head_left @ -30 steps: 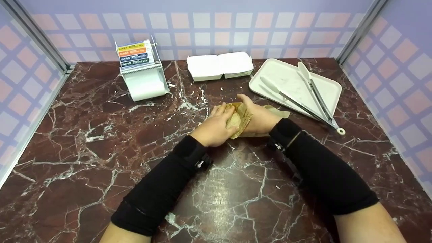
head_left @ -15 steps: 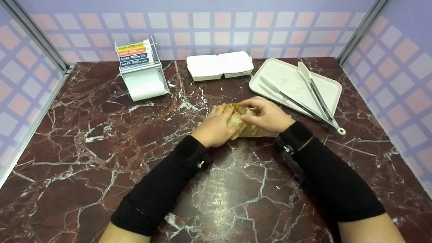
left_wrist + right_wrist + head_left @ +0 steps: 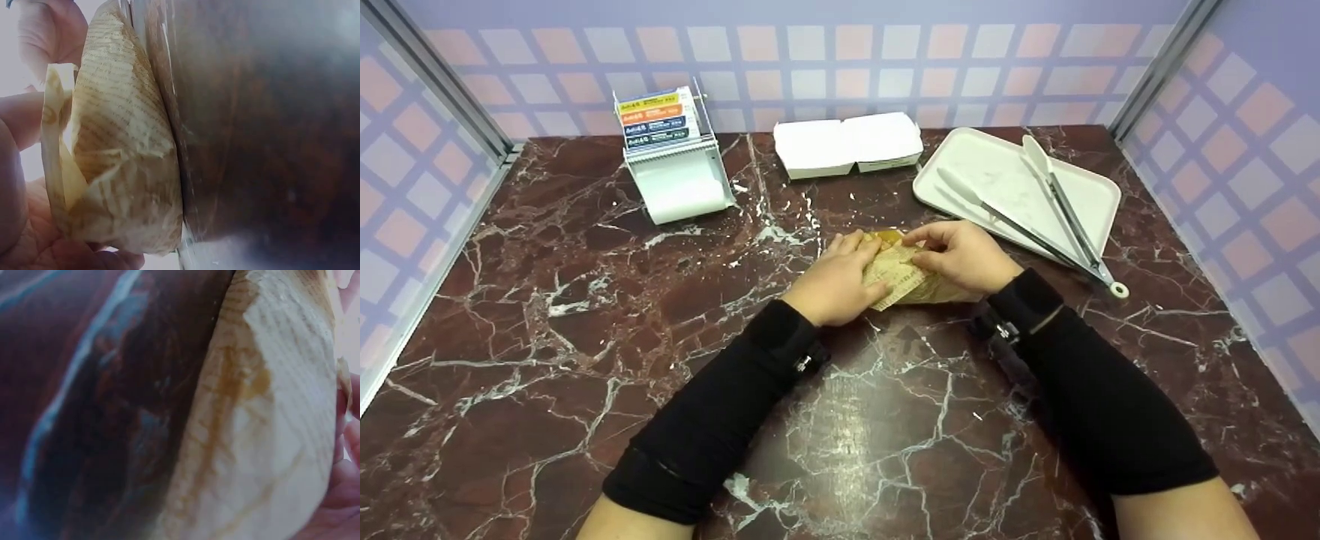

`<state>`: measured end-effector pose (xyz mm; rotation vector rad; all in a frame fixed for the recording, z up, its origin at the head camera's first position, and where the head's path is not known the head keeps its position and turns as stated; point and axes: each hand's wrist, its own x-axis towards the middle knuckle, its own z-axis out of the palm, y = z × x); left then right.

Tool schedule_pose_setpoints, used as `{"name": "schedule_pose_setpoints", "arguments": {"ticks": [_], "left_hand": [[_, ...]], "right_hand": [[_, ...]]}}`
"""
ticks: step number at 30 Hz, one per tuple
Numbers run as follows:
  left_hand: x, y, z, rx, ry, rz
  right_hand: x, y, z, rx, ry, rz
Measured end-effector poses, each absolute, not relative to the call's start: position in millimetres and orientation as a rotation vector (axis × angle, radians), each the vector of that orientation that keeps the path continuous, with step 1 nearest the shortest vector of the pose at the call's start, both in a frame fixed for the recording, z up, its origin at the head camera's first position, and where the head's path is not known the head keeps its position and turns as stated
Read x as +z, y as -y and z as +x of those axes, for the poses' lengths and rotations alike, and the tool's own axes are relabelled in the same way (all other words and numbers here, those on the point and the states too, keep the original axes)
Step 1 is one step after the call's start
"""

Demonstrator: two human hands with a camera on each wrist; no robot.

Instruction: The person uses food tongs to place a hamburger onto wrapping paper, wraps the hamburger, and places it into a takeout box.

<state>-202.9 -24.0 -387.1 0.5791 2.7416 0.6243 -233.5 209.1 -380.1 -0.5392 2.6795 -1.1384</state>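
Observation:
A bundle wrapped in thin tan printed paper (image 3: 898, 279) lies on the dark marbled table, in front of the person. My left hand (image 3: 837, 281) grips its left end, fingers over the far side and thumb at the near side. From the right, my right hand (image 3: 966, 256) pinches the wrapping between thumb and forefinger on the bundle's upper side. In the left wrist view a loose paper flap (image 3: 53, 152) stands off the wrapped bundle (image 3: 124, 112) beside the left hand. A yellow-brown patch shows on the paper (image 3: 253, 385) in the right wrist view. The contents are hidden.
An open white carton (image 3: 847, 142) stands at the back. Tongs (image 3: 1046, 191) with pale tips lie across a white tray (image 3: 1091, 180) at right. A dispenser (image 3: 682, 184) with a white roll and coloured boxes is back left. White crumbs (image 3: 814, 217) dot the table.
My right hand, upright along the bundle's right side a second ago, has turned over onto its top. The paper there is now folded flatter. The left hand has stayed in place.

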Motion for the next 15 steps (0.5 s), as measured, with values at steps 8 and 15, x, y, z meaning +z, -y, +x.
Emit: {"name": "schedule_pose_setpoints", "arguments": {"ticks": [8, 15], "left_hand": [[-385, 35, -210, 0.620, -2.715, 0.662], [-384, 49, -225, 0.616, -2.625, 0.766]], "right_hand": [[-383, -214, -237, -1.009, -2.684, -0.551], [-384, -214, -238, -0.950, -2.693, -0.606]]}}
